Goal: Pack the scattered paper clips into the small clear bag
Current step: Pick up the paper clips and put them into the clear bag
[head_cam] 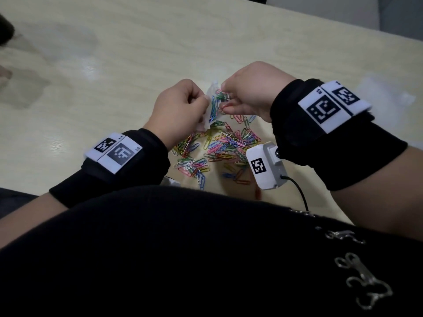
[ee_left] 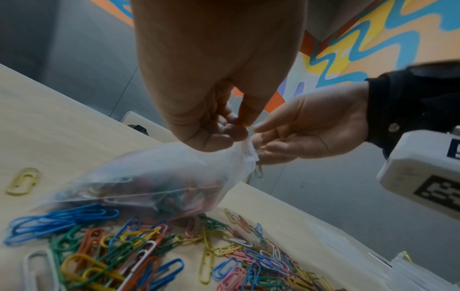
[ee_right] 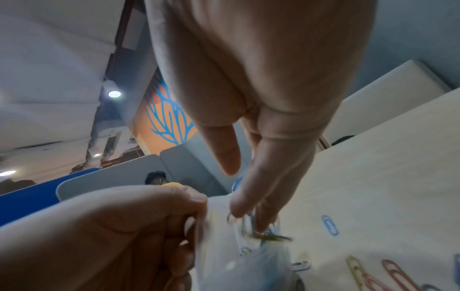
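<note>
The small clear bag (head_cam: 211, 106) hangs above the table with several coloured clips inside. My left hand (head_cam: 183, 106) pinches its upper edge (ee_left: 247, 145) and keeps the mouth up. My right hand (head_cam: 242, 97) is at the bag mouth, fingers pointing down and thumb apart from them (ee_right: 229, 167). A few blurred paper clips (ee_right: 270, 236) are at its fingertips, over the opening. One clip (ee_left: 259, 171) dangles at the bag's rim. Below the hands, a loose pile of coloured paper clips (head_cam: 219, 152) lies on the pale table (head_cam: 137, 53).
A white camera unit (head_cam: 266, 167) with a black cable hangs under my right wrist, over the pile. Clear plastic packaging (head_cam: 389, 94) lies at the right. Stray clips lie apart: a yellow clip (ee_left: 22, 181) and a blue clip (ee_right: 329, 224). Another person (ee_right: 155, 177) sits behind the partition.
</note>
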The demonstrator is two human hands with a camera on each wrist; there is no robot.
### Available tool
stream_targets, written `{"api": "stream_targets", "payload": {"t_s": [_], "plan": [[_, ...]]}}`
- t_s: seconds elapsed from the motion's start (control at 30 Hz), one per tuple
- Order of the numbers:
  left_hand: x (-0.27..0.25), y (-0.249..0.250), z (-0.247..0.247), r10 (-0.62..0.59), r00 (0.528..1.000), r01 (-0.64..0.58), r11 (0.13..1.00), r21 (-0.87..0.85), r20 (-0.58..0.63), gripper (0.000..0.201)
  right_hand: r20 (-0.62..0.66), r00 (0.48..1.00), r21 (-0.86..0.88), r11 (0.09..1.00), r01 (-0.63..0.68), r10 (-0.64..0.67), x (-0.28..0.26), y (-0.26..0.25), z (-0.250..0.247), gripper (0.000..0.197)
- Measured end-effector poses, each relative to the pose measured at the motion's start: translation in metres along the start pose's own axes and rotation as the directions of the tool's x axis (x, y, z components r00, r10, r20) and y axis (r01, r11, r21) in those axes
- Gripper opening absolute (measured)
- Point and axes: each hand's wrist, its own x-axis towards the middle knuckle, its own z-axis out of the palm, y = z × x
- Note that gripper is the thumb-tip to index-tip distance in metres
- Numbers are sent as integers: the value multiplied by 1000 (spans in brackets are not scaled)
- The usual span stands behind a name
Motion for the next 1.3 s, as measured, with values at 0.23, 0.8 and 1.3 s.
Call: {"api": "stream_targets", "payload": {"t_s": [0.23,0.8,1.3], "plan": [[0,2,-3,-23,1000,23,1000,-10,-5,11,43,999,-74,997,-27,30,-11,-15,5,24],[12,3,-35,-41,939,-10,989,-146,-341,8,530,750,-744,208,635,-395,9,68,71,71],[19,-4,-32,-33,962,-13,986,-167,-270,9,573,652,-731,50,681,-497,18,103,38,28]]}}
